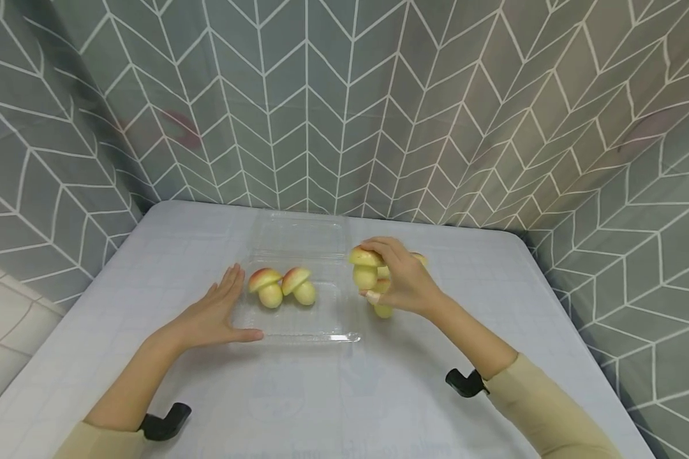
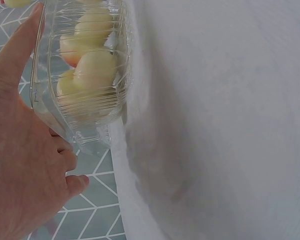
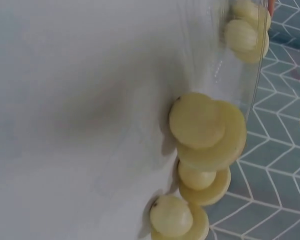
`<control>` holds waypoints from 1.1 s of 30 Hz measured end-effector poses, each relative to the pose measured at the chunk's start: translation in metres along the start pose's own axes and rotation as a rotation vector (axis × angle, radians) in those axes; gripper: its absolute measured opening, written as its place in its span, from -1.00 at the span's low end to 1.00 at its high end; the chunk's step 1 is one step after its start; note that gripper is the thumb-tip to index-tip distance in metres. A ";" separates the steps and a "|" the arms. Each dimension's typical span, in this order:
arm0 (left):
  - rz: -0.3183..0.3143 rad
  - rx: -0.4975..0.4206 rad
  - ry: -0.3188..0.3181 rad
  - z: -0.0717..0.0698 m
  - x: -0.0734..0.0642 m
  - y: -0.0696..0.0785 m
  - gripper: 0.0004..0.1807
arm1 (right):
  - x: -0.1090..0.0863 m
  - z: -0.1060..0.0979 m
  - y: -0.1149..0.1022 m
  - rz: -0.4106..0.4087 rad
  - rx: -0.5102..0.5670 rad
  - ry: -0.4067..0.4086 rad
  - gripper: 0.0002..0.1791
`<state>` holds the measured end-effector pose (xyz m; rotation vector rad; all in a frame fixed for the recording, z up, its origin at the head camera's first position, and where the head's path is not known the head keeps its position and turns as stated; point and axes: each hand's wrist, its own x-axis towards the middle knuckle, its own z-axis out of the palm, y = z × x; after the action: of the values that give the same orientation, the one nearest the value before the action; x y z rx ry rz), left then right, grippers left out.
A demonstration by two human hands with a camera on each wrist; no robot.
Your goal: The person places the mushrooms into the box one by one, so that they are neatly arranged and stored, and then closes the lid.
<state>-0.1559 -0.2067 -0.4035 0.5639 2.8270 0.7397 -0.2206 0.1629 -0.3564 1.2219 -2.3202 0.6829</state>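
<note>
Two yellow mushroom-shaped pieces with reddish caps lean side by side in the left half of a clear plastic container. My left hand lies along the container's left side, thumb at the front corner and fingers fairly straight. In the left wrist view, that hand is right at the clear wall. Beyond the container's right side, my right hand pinches another mushroom-shaped piece by its cap, raised over the table. More such pieces sit in a row on the table below, partly hidden by the hand in the head view.
The container's clear lid lies folded back towards the rear. A white cloth covers the table. Grey-green chevron curtains hang close behind and at both sides. Black mounts project from both wrists.
</note>
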 end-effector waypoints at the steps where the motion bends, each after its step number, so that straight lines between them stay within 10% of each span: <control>1: 0.001 -0.002 -0.001 0.000 0.000 0.000 0.42 | 0.002 0.002 -0.001 -0.015 -0.003 0.001 -0.11; 33: 0.009 0.009 0.010 0.001 -0.001 -0.004 0.44 | 0.030 0.048 -0.015 -0.100 -0.016 -0.198 -0.16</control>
<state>-0.1563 -0.2095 -0.4061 0.5767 2.8406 0.7335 -0.2304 0.1073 -0.3735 1.4463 -2.3963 0.5288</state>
